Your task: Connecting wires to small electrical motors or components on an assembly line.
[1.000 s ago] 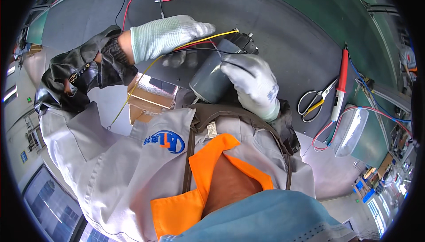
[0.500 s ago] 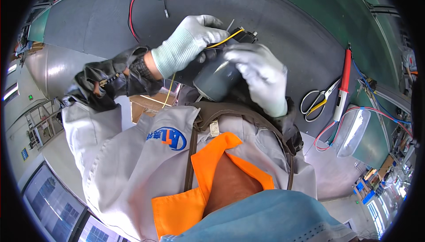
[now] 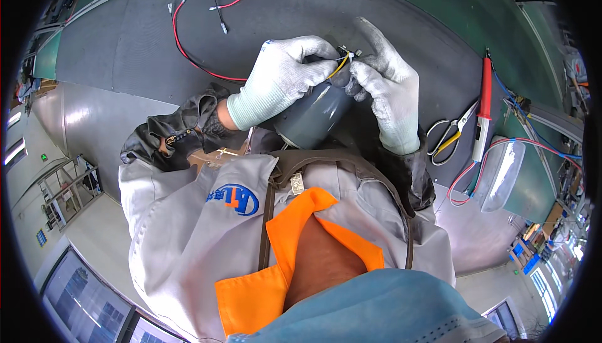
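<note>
A dark grey cylindrical motor (image 3: pixel 313 117) stands tilted on the bench close to my body, with black parts at its far end. Above that end both gloved hands meet at a short yellow wire (image 3: pixel 339 68). My left hand (image 3: pixel 290 73) pinches the wire between thumb and fingers. From the other side my right hand (image 3: pixel 390 86) closes thumb and a finger by a small white piece (image 3: pixel 350 56), which looks like a cable tie; its index finger is raised. Exactly what the right fingertips grip is partly hidden.
Red and black wires with terminals (image 3: pixel 182 42) lie at the far left of the grey bench (image 3: pixel 150 23). To the right are scissors (image 3: pixel 448 135) with a yellow part and a red-and-white handheld tool (image 3: pixel 484 101). Red and blue cables curve past a clear tray (image 3: pixel 503 177).
My right hand has moved from over the motor's body to the yellow wire and pinches there. My left hand has shifted slightly down and still pinches the wire.
</note>
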Motion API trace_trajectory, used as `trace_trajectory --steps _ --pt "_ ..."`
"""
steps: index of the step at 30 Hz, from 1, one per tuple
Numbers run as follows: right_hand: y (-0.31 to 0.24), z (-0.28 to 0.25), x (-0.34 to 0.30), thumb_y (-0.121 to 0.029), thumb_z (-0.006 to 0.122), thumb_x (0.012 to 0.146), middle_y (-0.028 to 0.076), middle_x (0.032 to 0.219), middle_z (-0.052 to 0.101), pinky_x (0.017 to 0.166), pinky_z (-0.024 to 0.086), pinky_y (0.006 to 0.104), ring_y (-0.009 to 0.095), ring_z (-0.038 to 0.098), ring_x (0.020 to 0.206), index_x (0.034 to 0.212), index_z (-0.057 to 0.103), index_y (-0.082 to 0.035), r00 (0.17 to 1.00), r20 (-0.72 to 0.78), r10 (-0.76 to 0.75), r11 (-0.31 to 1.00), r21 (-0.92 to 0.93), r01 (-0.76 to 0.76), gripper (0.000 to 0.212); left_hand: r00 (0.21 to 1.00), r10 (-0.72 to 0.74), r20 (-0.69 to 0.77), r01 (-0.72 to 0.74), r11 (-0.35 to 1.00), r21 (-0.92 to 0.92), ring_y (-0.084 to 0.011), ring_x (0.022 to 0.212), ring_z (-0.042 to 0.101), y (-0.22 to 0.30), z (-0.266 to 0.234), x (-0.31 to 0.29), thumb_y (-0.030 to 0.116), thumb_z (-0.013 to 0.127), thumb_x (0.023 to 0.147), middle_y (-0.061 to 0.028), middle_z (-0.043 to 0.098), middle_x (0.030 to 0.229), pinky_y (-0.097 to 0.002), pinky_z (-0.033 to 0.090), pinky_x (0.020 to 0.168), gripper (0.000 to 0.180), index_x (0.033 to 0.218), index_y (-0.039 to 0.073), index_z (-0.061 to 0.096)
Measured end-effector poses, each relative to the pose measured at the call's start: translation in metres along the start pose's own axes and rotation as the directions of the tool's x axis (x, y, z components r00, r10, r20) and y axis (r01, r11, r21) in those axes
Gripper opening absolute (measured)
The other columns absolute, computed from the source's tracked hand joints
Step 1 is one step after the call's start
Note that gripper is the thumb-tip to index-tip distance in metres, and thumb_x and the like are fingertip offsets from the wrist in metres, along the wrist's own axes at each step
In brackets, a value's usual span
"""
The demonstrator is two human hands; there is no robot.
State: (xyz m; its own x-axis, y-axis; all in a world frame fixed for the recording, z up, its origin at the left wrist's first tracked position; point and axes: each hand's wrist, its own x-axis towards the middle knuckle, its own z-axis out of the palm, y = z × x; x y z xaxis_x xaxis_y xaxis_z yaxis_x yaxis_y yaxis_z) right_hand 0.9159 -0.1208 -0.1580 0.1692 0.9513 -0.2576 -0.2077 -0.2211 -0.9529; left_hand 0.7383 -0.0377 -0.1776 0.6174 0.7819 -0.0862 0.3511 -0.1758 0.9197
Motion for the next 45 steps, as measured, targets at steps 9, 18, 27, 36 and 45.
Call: trace_trajectory --steps 9,18,27,36,45 --pt "-0.009 -0.009 -0.001 -0.004 0.058 0.094 0.004 0.086 0.072 0.058 0.046 0.0232 0.006 0.060 0.068 0.137 0.060 -0.001 0.991 0.058 0.125 0.940 -0.326 -0.099 0.043 0.999 0.048 -0.006 -0.048 0.997 -0.053 -0.0125 0.083 0.068 0.012 0.014 -0.001 0.012 0.073 0.091 -0.0085 0.074 0.094 -0.0277 0.055 0.075 0.021 0.108 0.000 0.072" --pt "-0.009 -0.028 -0.017 -0.001 0.064 0.092 0.007 0.095 0.074 0.070 0.053 0.0291 0.014 0.067 0.080 0.104 0.072 0.002 0.826 0.304 -0.475 0.254 -0.851 0.459 0.015 0.953 0.280 -0.115 -0.258 0.951 0.173 -0.0308 0.089 0.072 0.023 0.020 -0.017 0.008 0.068 0.090 -0.0163 0.071 0.105 -0.0364 0.058 0.078 0.024 0.114 0.002 0.067" --pt "0.004 -0.080 -0.028 0.002 0.062 0.095 0.014 0.102 0.074 0.078 0.055 0.0283 0.017 0.069 0.091 0.099 0.072 0.009 0.848 -0.237 -0.474 0.784 -0.551 0.285 0.013 0.941 0.217 -0.259 -0.182 0.971 0.153 -0.0305 0.085 0.071 0.012 0.048 -0.031 0.007 0.073 0.086 -0.0161 0.069 0.104 -0.0354 0.058 0.072 0.028 0.114 0.003 0.066" --pt "0.048 -0.069 0.024 -0.009 0.060 0.100 0.015 0.097 0.072 0.070 0.055 0.0281 0.021 0.070 0.093 0.104 0.069 0.009 0.944 -0.299 -0.139 0.965 0.175 0.197 0.020 0.923 0.378 -0.064 -0.320 0.851 0.416 -0.0290 0.072 0.069 0.008 0.049 -0.023 0.015 0.076 0.086 -0.0114 0.071 0.088 -0.0334 0.055 0.063 0.028 0.113 0.009 0.069" --pt "0.015 -0.048 0.030 -0.018 0.053 0.103 0.005 0.065 0.059 0.046 0.040 0.0232 0.013 0.057 0.056 0.103 0.067 0.005 0.989 0.108 -0.098 0.844 0.535 0.025 0.028 0.853 0.480 0.206 -0.467 0.521 0.714 -0.0245 0.060 0.066 0.011 0.035 -0.007 0.020 0.068 0.084 -0.0042 0.062 0.070 -0.0379 0.050 0.049 0.023 0.104 0.010 0.064"
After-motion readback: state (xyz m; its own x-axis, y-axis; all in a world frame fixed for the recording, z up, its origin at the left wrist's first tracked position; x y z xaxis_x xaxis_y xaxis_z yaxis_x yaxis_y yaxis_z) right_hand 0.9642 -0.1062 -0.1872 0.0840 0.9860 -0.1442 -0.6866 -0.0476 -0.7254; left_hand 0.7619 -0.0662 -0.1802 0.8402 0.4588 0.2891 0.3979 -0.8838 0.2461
